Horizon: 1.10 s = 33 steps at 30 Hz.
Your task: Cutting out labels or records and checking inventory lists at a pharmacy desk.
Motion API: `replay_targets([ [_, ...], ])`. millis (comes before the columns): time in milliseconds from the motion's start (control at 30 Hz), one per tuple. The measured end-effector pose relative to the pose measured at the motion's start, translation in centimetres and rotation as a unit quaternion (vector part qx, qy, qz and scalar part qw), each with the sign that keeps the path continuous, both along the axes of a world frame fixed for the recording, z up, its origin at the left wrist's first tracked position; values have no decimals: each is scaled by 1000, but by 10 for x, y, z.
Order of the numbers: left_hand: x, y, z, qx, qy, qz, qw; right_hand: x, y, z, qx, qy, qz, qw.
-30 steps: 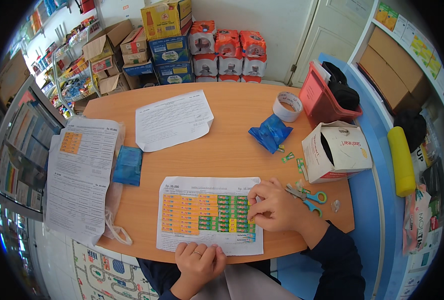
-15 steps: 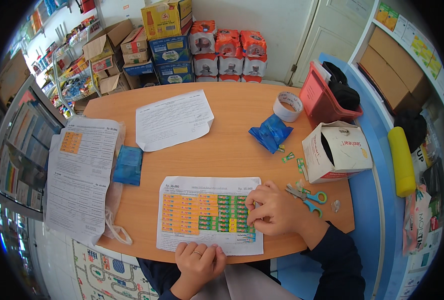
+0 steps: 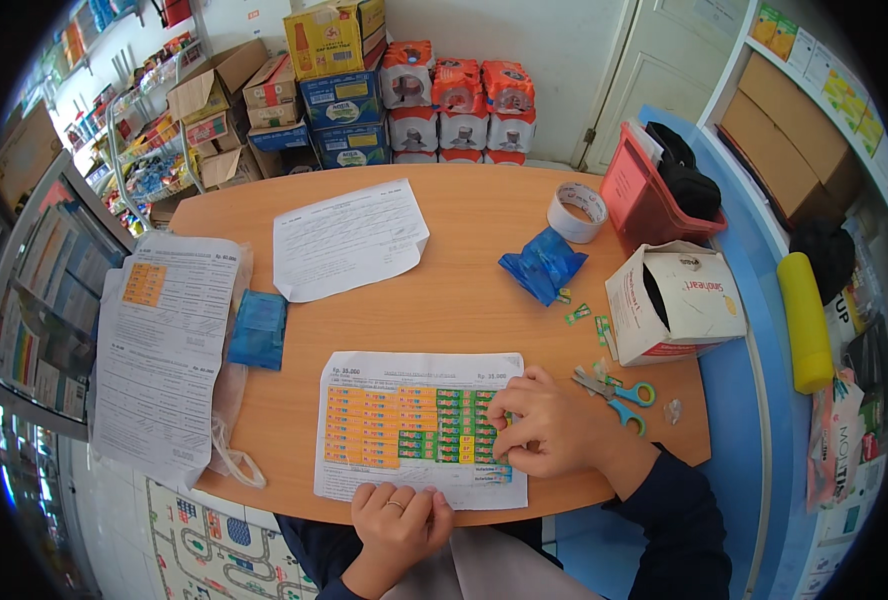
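Observation:
A white printed sheet [image 3: 424, 492] lies at the table's near edge, covered with rows of orange stickers [image 3: 379, 420] and green and yellow stickers [image 3: 454, 425]. Over the sheet's right side is my right hand [image 3: 554, 425], thumb and fingers bent together at the end of the green rows. Whatever is between those fingertips is too small or hidden to make out. My left hand [image 3: 399, 525], with a ring on one finger, rests curled at the sheet's bottom edge with nothing visible in it. Scissors [image 3: 624, 395] with teal handles lie to the right of my right hand.
Small green strips [image 3: 577, 315], a crumpled blue packet [image 3: 544, 265], a tape roll [image 3: 577, 212], a white box [image 3: 674, 305] and a red basket [image 3: 654, 200] line the right side. Leftward are another sheet [image 3: 349, 240], a flat blue packet [image 3: 258, 330] and stacked papers [image 3: 164, 370].
The fingers of my right hand have shifted slightly at the right edge of the stickers. My left hand stays in place.

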State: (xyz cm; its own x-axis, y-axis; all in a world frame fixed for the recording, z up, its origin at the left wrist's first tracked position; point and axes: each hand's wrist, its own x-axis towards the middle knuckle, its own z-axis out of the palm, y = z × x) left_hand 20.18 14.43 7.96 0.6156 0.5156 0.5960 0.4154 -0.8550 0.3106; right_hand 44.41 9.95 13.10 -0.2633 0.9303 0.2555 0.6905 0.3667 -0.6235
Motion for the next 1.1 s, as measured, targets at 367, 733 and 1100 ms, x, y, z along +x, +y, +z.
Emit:
replay_targets([
  [367, 2, -2, 4, -17, -1, 2, 1000, -1, 0, -1, 1, -24, 12, 1000],
  [733, -1, 0, 5, -10, 6, -2, 1000, -4, 1, -4, -4, -14, 41, 999],
  [1100, -1, 0, 3, -8, -8, -6, 1000, -3, 1, -4, -10, -26, 40, 999],
])
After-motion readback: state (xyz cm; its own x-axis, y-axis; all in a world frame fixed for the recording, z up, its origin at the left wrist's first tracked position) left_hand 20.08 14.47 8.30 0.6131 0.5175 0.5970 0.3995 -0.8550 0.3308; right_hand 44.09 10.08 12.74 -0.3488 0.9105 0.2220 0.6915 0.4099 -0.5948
